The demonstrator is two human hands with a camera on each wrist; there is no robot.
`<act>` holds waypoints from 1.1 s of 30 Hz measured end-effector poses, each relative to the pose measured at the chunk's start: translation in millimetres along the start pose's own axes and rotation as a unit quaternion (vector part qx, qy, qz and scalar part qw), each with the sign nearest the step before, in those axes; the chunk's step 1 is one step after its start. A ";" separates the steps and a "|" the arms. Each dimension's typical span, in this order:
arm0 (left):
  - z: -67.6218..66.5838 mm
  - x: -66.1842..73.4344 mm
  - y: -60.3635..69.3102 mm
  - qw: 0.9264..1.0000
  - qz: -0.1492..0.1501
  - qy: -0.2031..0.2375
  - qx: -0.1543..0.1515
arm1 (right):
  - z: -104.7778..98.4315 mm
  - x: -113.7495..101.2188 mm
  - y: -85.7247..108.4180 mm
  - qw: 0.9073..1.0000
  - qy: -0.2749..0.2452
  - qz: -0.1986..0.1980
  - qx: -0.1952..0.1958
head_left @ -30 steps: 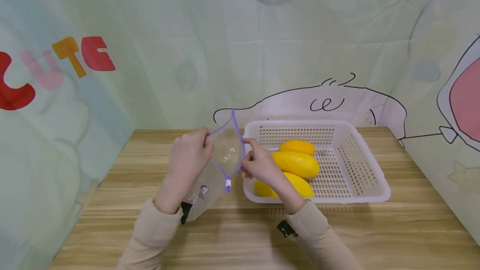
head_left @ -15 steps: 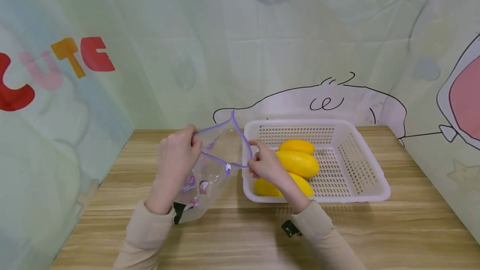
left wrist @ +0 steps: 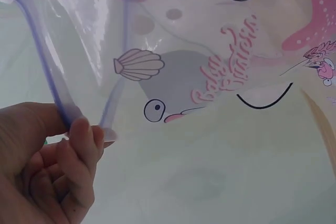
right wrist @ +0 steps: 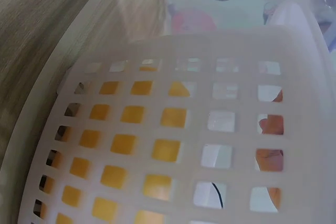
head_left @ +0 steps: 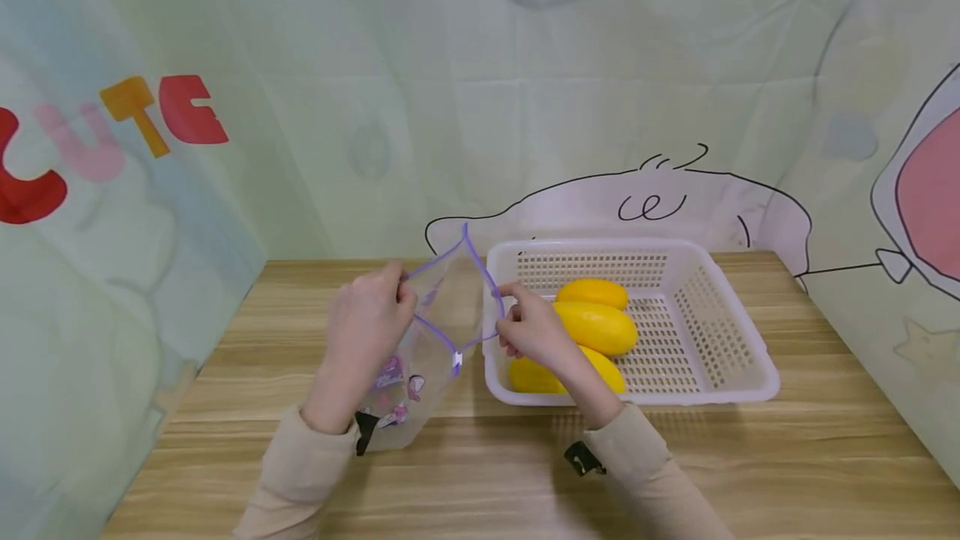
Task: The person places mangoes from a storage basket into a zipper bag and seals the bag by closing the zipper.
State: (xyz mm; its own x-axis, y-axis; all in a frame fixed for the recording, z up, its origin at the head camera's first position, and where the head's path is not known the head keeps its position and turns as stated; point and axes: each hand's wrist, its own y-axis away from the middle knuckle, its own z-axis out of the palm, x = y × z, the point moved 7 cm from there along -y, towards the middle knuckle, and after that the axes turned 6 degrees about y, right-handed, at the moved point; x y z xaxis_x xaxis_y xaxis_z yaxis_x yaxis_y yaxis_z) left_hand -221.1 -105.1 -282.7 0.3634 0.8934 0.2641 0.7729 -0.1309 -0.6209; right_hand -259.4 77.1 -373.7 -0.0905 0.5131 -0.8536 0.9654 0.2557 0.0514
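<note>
A clear zip bag [head_left: 420,390] with a purple-edged mouth and a white slider hangs between my hands, its mouth spread into a diamond. My left hand [head_left: 367,315] pinches the left edge of that mouth; in the left wrist view, the thumb and fingers of the left hand [left wrist: 58,161] hold the purple strip. My right hand [head_left: 534,327] grips the opposite edge, over the left rim of a white basket [head_left: 738,332]. Inside the basket lie three smooth yellow mangoes [head_left: 596,327], partly behind my right forearm. Through the basket's holes, the right wrist view shows only bits of the right hand [right wrist: 271,158].
Beneath everything is a wood-grain table [head_left: 480,482]. A printed curtain [head_left: 337,107] hangs close behind and along both sides. In the right wrist view, the perforated wall of the basket [right wrist: 199,103] fills most of the picture.
The left hand moved left, widening the bag's mouth, then came partway back right. My right hand shifted slightly right with its edge of the bag. The mangoes and basket stayed put.
</note>
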 end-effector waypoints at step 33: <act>-6.7 -4.8 -0.5 0.999 -0.007 0.017 0.029 | -11.6 -1.5 1.3 1.000 0.022 -0.003 0.009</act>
State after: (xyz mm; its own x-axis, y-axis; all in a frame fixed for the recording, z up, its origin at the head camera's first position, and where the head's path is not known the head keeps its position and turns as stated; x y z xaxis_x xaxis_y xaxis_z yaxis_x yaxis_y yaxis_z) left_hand -219.8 -112.3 -278.7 0.3717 0.8795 0.2972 0.7465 -0.0929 -0.6588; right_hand -260.8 86.2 -366.3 -0.1063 0.5479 -0.8298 0.9692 0.2435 0.0366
